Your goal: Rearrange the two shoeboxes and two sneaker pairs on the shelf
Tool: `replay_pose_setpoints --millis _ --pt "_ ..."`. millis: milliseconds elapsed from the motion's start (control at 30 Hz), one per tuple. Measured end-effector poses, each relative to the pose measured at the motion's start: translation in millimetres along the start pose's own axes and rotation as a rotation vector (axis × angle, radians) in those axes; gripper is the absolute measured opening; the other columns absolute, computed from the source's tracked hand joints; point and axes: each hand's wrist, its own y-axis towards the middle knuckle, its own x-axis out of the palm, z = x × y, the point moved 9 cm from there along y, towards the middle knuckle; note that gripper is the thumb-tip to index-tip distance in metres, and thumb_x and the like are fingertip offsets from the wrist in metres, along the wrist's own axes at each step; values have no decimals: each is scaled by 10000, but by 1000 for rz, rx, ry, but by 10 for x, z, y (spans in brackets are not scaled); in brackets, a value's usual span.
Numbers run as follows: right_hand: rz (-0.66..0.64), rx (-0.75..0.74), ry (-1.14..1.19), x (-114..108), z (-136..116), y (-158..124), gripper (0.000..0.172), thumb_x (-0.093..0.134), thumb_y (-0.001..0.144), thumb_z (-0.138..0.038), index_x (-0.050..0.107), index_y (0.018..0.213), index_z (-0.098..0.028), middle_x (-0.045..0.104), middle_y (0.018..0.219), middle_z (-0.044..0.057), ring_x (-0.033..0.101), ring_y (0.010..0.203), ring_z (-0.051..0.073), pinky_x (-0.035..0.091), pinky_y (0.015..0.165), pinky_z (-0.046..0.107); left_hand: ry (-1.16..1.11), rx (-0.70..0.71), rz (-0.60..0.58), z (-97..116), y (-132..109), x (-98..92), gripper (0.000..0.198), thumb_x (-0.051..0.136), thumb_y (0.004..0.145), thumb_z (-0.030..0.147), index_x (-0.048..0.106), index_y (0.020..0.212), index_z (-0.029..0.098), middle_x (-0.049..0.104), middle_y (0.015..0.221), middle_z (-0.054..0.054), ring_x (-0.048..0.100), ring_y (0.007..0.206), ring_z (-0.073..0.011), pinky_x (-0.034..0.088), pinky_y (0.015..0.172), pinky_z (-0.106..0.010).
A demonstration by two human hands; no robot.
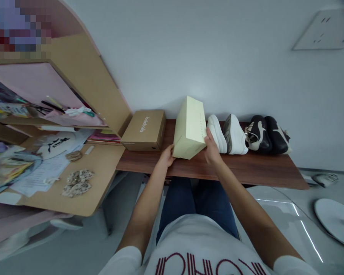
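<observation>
A pale yellow box (190, 128) is tilted over the dark wooden shelf top (246, 168), held between both hands. My left hand (166, 156) grips its lower left corner, and my right hand (211, 147) holds its right side near the front. To the left lies a closed brown shoebox (145, 130). Right of the yellow box stand a pair of white shoes (235, 135) and, farther right, a pair of black shoes (278, 135) with pale markings.
At the left, a desk (100, 183) bears papers, a white cap (57, 145), a patterned hair tie (78, 182) and plastic bags. A wall socket (322, 30) is at the upper right. On the floor at right stands a round white object (336, 221).
</observation>
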Motion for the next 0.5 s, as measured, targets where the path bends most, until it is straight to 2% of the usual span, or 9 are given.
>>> replay_pose_setpoints --millis 100,200,333,433,500 --pt "-25 37 37 -38 26 -50 732 426 941 -649 223 1600 -403 245 1688 -26 367 1498 267 445 1124 558 -113 -17 -62 -25 -58 69 168 624 874 332 671 954 192 722 845 -59 688 860 -209 576 796 -357" --pt "-42 34 58 -45 39 -83 708 416 944 -647 244 1591 -418 243 1688 -20 404 1475 281 469 1094 572 -174 3 -74 28 -134 97 260 600 895 394 681 1057 207 750 1009 -96 685 1005 -255 578 862 -429" --pt "-29 15 120 -76 108 -105 694 492 929 -608 341 1565 -377 276 1677 -10 390 1488 266 398 1165 546 -196 128 -3 252 -240 64 346 598 912 412 682 1171 199 723 1243 -105 637 1199 -276 572 915 -396" --pt "11 -1 66 -127 183 -98 693 569 893 -592 463 1512 -297 364 1640 18 363 1505 256 304 1234 495 -181 279 60 452 -311 3 367 611 918 388 687 1211 180 693 1326 -99 596 1291 -267 545 996 -353" --pt "26 26 22 -147 247 -75 690 538 891 -633 520 1474 -264 428 1603 31 372 1501 265 302 1240 483 -160 357 89 534 -335 -46 378 625 912 363 682 1234 174 674 1361 -99 581 1320 -260 522 1042 -347"
